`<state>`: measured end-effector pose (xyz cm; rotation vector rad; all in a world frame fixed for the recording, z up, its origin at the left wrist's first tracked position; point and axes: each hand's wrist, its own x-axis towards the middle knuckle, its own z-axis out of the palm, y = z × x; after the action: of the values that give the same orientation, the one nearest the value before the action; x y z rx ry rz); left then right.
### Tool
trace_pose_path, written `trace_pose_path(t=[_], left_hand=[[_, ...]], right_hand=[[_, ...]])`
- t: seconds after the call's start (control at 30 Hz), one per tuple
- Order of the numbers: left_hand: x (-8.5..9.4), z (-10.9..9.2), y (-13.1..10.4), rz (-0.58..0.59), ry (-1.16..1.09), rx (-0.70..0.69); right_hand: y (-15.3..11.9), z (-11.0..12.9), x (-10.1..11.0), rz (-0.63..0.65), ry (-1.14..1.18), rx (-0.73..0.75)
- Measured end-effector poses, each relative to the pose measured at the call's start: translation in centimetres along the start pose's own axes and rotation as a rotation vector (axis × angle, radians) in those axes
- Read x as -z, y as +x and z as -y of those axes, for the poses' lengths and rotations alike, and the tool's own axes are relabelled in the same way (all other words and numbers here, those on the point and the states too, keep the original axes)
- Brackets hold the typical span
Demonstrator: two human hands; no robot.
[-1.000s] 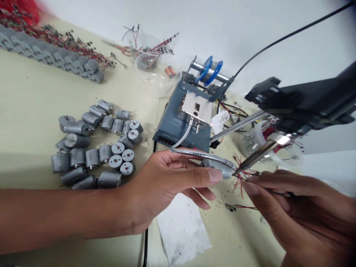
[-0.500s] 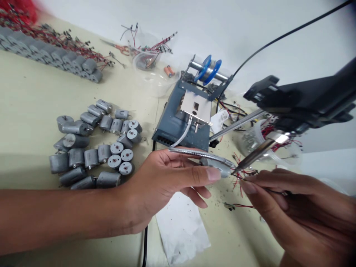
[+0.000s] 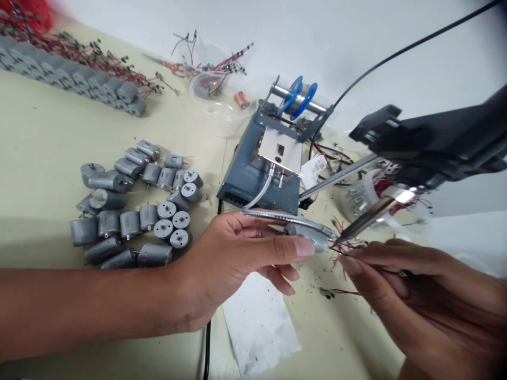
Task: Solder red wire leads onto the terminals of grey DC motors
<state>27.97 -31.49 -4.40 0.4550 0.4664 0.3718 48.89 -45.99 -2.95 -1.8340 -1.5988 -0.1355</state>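
Between the thumb and fingers of my left hand (image 3: 245,253) is a small grey electric motor (image 3: 321,244), its end facing right. A silvery solder feed tube (image 3: 293,217) passes over that hand to the motor's end. The tip of a mounted soldering iron (image 3: 362,219) comes down from the upper right and meets the same spot. My right hand (image 3: 412,295) pinches a thin black wire (image 3: 341,253), whose end is at the motor's terminal beside the iron tip. Whether the wire is joined there is too small to tell.
Behind stands a blue-grey solder feeder (image 3: 245,169) with a blue solder spool (image 3: 298,99). Loose motors (image 3: 130,224) lie on the left, with stacked motors (image 3: 83,79) beyond. A wire-filled tub (image 3: 360,198) stands right. White paper (image 3: 261,327) and a black cable (image 3: 207,348) lie in front.
Almost nothing differs. Both hands, the motor and the wire stay at the iron tip; the whole view has shifted very slightly.
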Motion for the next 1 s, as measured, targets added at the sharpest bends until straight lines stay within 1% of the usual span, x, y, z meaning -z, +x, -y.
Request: trace_pose_path(t=[0.17,0.4,0.53,0.7,0.8,1.0], left_hand=[[-0.05,0.13,0.11,-0.010,0.006,0.008],[0.00,0.11,0.04,-0.026,0.005,0.010],[0.03,0.07,-0.11,-0.023,0.003,0.019],[0.12,0.25,0.00,-0.023,0.019,0.011],[0.10,0.30,-0.01,-0.011,0.015,-0.001],[-0.11,0.10,-0.05,-0.031,0.032,0.016]], right_hand=[[-0.04,0.06,-0.02,0.009,-0.022,-0.013],[0.20,0.05,-0.07,0.005,-0.020,0.007],[0.19,0.09,-0.01,0.029,-0.021,-0.020],[0.04,0.04,0.04,-0.010,-0.060,-0.013],[0.05,0.00,0.03,-0.003,-0.034,0.001],[-0.05,-0.12,0.02,0.003,-0.043,-0.007]])
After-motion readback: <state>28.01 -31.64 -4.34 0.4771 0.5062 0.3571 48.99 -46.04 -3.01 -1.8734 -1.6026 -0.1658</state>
